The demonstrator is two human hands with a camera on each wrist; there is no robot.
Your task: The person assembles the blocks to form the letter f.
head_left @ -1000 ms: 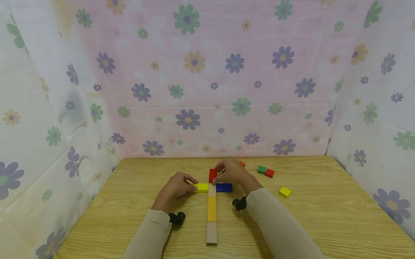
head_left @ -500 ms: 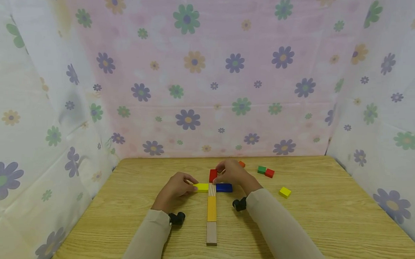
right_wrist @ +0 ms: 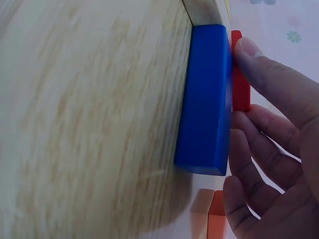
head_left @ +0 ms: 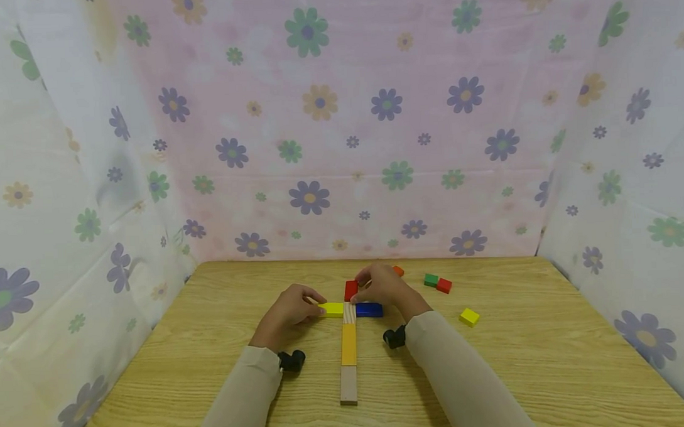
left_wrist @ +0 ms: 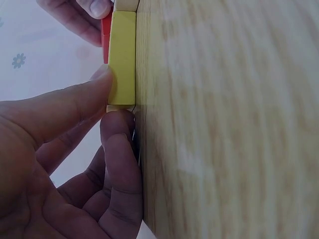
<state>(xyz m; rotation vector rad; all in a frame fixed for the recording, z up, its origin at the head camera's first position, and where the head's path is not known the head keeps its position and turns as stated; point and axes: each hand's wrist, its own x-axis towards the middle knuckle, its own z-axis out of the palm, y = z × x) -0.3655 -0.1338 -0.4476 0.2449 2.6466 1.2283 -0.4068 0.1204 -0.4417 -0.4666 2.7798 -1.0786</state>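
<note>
On the wooden table (head_left: 494, 371) a line of flat blocks runs away from me: a bare wood block (head_left: 348, 385), an orange-yellow block (head_left: 349, 344), then a short bare one (head_left: 349, 313). A yellow block (head_left: 334, 309) lies to its left and a blue block (head_left: 370, 309) to its right. My left hand (head_left: 318, 305) pinches the outer end of the yellow block (left_wrist: 122, 57) between thumb and forefinger (left_wrist: 117, 124). My right hand (head_left: 357, 290) holds a red block (head_left: 351, 289) at the far end of the line. In the right wrist view the thumb (right_wrist: 254, 57) lies on the red block (right_wrist: 241, 94), beside the blue block (right_wrist: 205, 97).
Loose blocks lie at the back right: an orange one (head_left: 398, 270), a green one (head_left: 431, 279) touching a red one (head_left: 444, 285), and a yellow cube (head_left: 469, 316). Flowered cloth walls (head_left: 339, 144) close in the table on three sides.
</note>
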